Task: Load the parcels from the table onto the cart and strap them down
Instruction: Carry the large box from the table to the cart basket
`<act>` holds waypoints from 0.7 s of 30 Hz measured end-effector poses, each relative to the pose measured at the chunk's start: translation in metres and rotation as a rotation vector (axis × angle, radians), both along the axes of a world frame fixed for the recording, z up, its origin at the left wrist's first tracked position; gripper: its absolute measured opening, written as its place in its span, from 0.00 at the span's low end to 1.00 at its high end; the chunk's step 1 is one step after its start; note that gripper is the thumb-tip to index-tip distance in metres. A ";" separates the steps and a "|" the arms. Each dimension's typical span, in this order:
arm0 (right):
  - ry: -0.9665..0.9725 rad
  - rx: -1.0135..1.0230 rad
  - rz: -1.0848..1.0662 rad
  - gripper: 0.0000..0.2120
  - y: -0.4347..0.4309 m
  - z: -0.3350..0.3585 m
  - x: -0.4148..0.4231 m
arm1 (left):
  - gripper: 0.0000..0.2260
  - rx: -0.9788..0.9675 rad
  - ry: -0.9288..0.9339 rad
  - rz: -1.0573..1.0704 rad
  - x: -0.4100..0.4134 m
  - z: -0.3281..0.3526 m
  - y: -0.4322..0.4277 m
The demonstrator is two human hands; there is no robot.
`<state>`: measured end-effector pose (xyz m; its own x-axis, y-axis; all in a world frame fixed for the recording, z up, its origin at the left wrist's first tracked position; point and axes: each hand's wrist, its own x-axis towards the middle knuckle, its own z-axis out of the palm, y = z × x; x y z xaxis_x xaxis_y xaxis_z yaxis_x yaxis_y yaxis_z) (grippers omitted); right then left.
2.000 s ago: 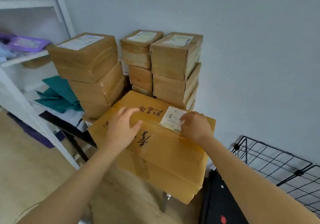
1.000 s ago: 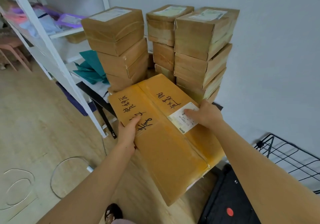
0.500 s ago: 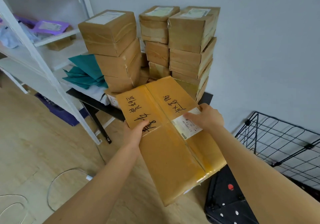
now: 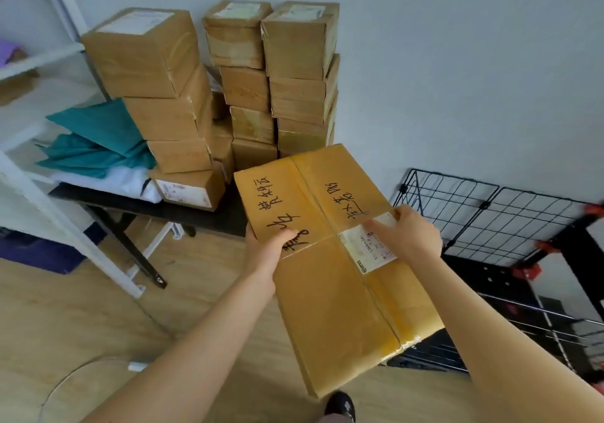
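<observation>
I hold a large flat yellow-brown parcel (image 4: 330, 292) with black handwriting and a white label in the air, off the table. My left hand (image 4: 266, 247) grips its left edge, thumb on top. My right hand (image 4: 408, 233) grips its right edge beside the label. Several brown taped parcels (image 4: 157, 63) remain stacked in columns on the black table (image 4: 202, 215) against the wall. The cart (image 4: 490, 279), with a black platform, wire mesh side panels and red fittings, stands at the right, partly hidden by the parcel and my right arm.
A white shelf unit (image 4: 58, 200) stands at the left with teal cloth (image 4: 94, 141) and white bags. A white cable (image 4: 81, 377) lies on the wooden floor. My shoe (image 4: 340, 404) shows at the bottom. A grey wall is behind.
The large parcel has been lifted off the table and swung right toward the cart. Both hands kept their grip. The view has turned right, showing more of the cart.
</observation>
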<state>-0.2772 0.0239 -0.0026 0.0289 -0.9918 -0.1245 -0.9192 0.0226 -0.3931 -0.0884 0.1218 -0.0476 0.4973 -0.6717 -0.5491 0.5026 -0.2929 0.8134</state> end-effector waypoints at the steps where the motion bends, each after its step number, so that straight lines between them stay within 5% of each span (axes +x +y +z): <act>1: 0.000 -0.015 -0.033 0.25 0.004 0.001 -0.009 | 0.35 -0.007 -0.003 -0.026 -0.007 0.001 -0.001; 21: -0.180 -0.200 -0.528 0.29 -0.048 0.018 -0.182 | 0.31 -0.192 -0.131 -0.515 -0.161 0.046 -0.140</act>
<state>-0.4592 -0.0238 0.0159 -0.4715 -0.8815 0.0273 -0.7220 0.3680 -0.5859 -0.2493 -0.0184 -0.0018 0.1347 -0.9276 -0.3485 0.2247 -0.3140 0.9224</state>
